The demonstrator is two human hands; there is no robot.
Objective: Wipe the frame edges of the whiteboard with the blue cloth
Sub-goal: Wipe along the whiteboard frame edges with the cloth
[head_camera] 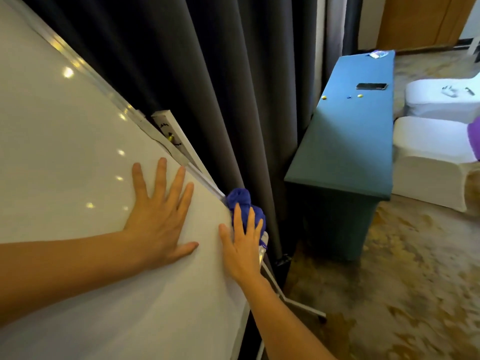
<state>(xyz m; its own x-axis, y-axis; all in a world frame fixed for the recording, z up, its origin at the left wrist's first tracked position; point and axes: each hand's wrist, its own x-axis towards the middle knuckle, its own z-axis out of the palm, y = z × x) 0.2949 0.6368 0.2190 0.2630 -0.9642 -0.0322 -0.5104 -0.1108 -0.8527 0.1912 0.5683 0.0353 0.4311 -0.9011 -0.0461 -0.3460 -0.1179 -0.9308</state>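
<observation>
The whiteboard (78,165) fills the left of the head view, its silver frame edge (109,92) running diagonally down to the right. My left hand (161,216) lies flat on the white surface, fingers spread, holding nothing. My right hand (244,245) presses the bunched blue cloth (240,198) against the frame at the board's right corner. The fingers lie over the cloth, and part of it bulges out above them. A marker tray (174,136) sticks out behind the frame higher up.
Dark grey curtains (220,87) hang right behind the board. A teal-covered table (350,131) stands to the right with a phone (371,86) and small magnets on it. White-covered chairs (436,152) sit beyond. The board's stand leg (298,302) reaches over patterned carpet.
</observation>
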